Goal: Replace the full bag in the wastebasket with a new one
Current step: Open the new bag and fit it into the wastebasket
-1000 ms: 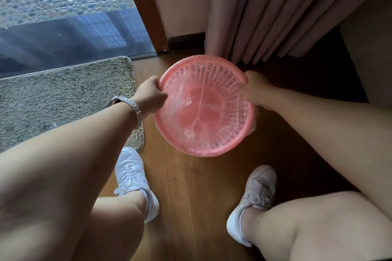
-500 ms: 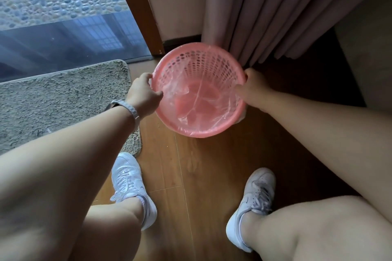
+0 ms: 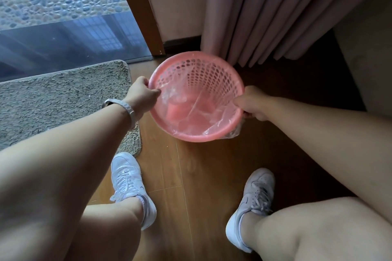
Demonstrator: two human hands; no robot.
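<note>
A pink perforated plastic wastebasket (image 3: 212, 65) stands on the wooden floor just in front of the curtain. A clear plastic bag (image 3: 186, 110) lines its inside, and its edge folds over the near right rim. My left hand (image 3: 141, 93) grips the left rim, fingers curled over it. My right hand (image 3: 252, 104) grips the right rim together with the bag's edge. The bag looks empty.
A grey shaggy mat (image 3: 61, 99) lies on the floor to the left, under a glass door (image 3: 70, 34) with a wooden frame. Mauve curtains (image 3: 286, 12) hang behind the basket. My two white sneakers (image 3: 129, 184) stand below it on the floor.
The basket has gone from tilted toward me to nearly upright and farther away, close to the curtain. Both hands kept their hold on the rim.
</note>
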